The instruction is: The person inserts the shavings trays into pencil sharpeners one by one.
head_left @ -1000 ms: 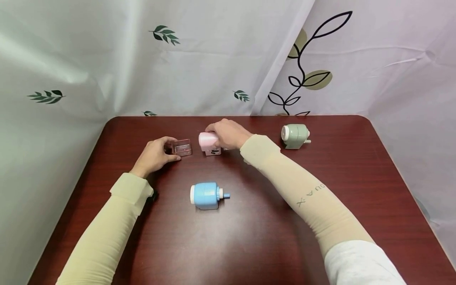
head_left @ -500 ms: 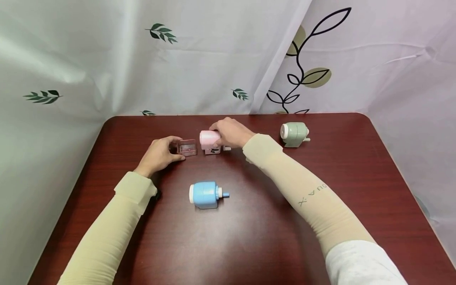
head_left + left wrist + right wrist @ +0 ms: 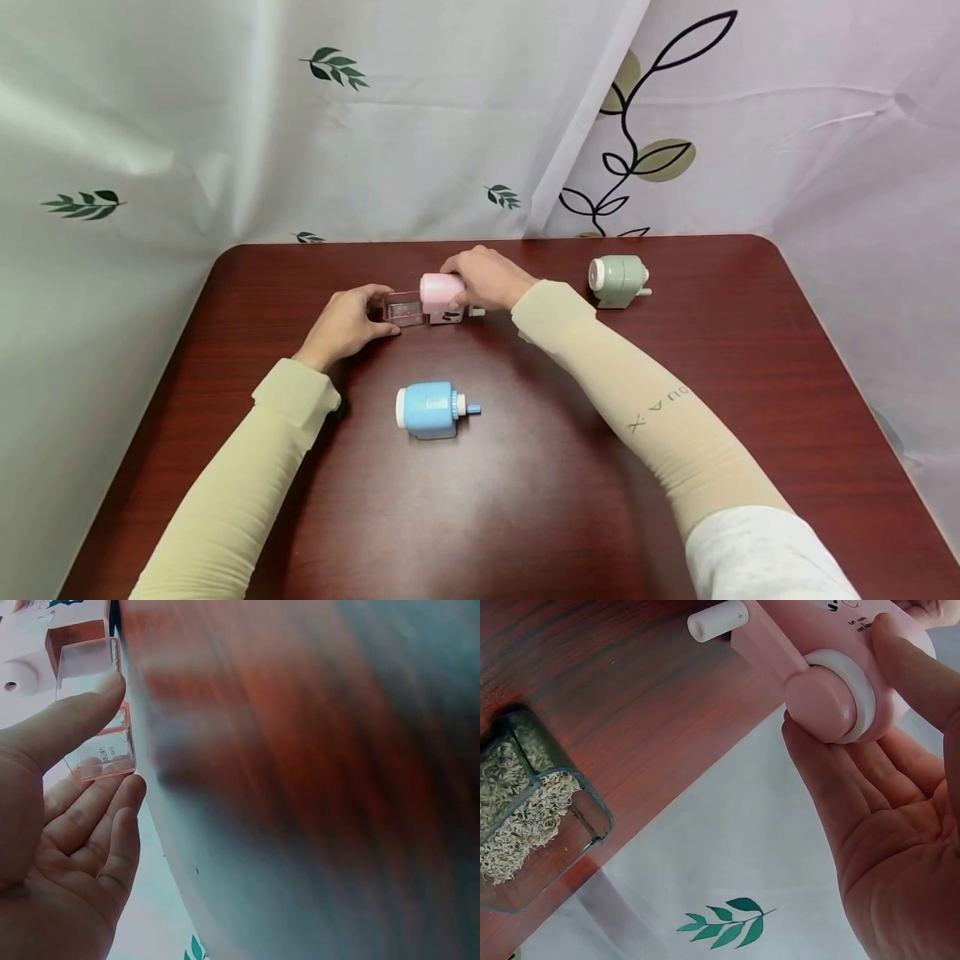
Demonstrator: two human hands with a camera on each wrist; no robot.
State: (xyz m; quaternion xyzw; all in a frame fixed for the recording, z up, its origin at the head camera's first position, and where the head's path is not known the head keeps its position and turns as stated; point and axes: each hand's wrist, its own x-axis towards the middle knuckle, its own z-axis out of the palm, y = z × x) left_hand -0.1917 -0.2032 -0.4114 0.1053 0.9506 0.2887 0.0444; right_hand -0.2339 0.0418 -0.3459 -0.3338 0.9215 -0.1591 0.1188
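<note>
My left hand [image 3: 347, 323] pinches a clear pink shavings drawer [image 3: 406, 309] between thumb and fingers. In the left wrist view the drawer [image 3: 109, 750] lines up with the open slot of the pink pencil sharpener [image 3: 52, 649], its end right at the opening. My right hand [image 3: 491, 279] grips the body of that pink crank pencil sharpener [image 3: 441, 293] from the right. The right wrist view shows its round pink crank hub [image 3: 821, 705] and white crank knob [image 3: 718, 620], with thumb and fingers around the body.
A blue pencil sharpener [image 3: 429, 410] stands nearer on the dark red table [image 3: 525, 500]. At the back right is a green sharpener [image 3: 618, 281]; shavings [image 3: 536, 817] fill its see-through lower part. A white patterned curtain [image 3: 420, 150] hangs behind the table.
My left hand has moved right with the drawer, closing the gap to the pink sharpener. My right hand keeps its grip there, nearly still.
</note>
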